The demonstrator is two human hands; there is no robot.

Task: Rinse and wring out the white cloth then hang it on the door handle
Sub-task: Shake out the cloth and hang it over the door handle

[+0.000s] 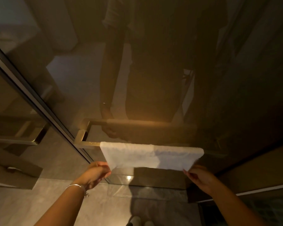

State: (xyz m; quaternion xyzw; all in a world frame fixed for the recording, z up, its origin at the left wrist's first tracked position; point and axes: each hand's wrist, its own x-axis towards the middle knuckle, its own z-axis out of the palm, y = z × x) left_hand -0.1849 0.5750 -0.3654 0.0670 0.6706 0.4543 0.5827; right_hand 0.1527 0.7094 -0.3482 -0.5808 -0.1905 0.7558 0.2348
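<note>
The white cloth (151,156) is draped over the horizontal bar of the brass door handle (87,143), which is fixed to a dark glass door (153,62); the cloth covers most of the bar, and only the bar's left end and its bracket are left bare. The front flap of the cloth hangs down toward the camera, and its two lower corners are held out and spread apart. The left hand (95,172) is reached forward and up from the lower left, with the forearm stretched diagonally and the wrist slightly bent; its grip is pinched together on the lower left corner of the cloth, between thumb and fingertips. A silver bracelet (77,187) is worn on that wrist. The right hand (201,176) is raised from the lower right, the forearm angled inward and the back of the hand turned toward the camera; its grip is closed on the lower right corner of the cloth, with the fingers curled beneath the edge. The two hands are held well apart, at about the same height, so the lower edge of the cloth is pulled nearly straight between them. A dim reflection of the person and of the handle is seen in the glass above the cloth. A pale tiled floor (39,201) is seen below the arms.
</note>
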